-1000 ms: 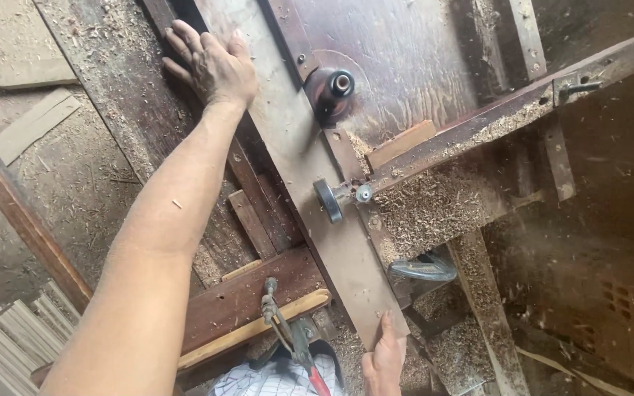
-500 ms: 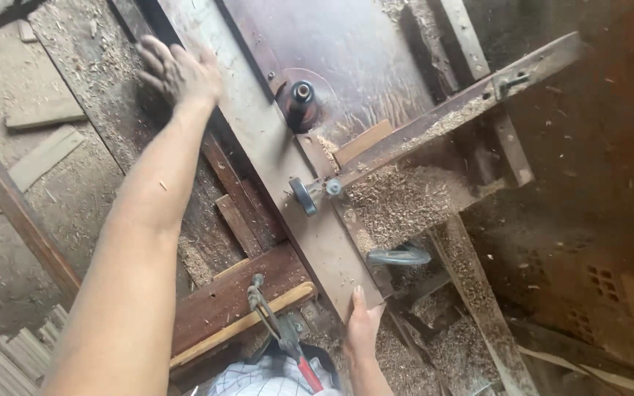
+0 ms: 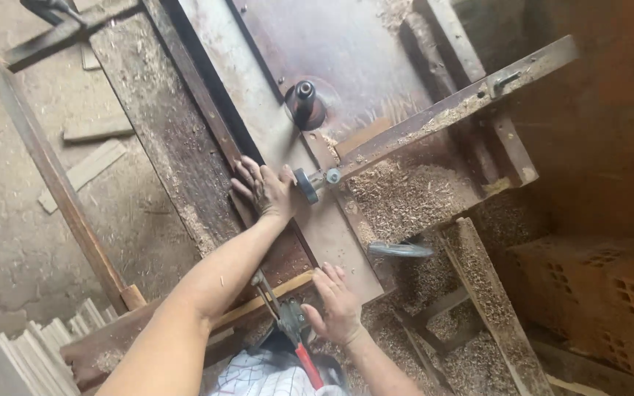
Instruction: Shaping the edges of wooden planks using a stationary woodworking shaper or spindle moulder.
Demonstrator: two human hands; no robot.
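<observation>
Pressing flat with fingers spread, the left hand (image 3: 264,189) holds the long pale board (image 3: 277,139) against the spindle cutter (image 3: 304,103) at one o'clock; the right hand (image 3: 337,306), open, pushes its near end. Most of the board's length lies beyond the cutter.

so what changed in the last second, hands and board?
The left hand drew back along the long pale wooden board, from its far end to beside the dark upright spindle, palm flat. The right hand slid up onto the board's near end. Both stayed pressed on it; nothing was let go. The red-handled clamp and sawdust heap stayed put.
</observation>
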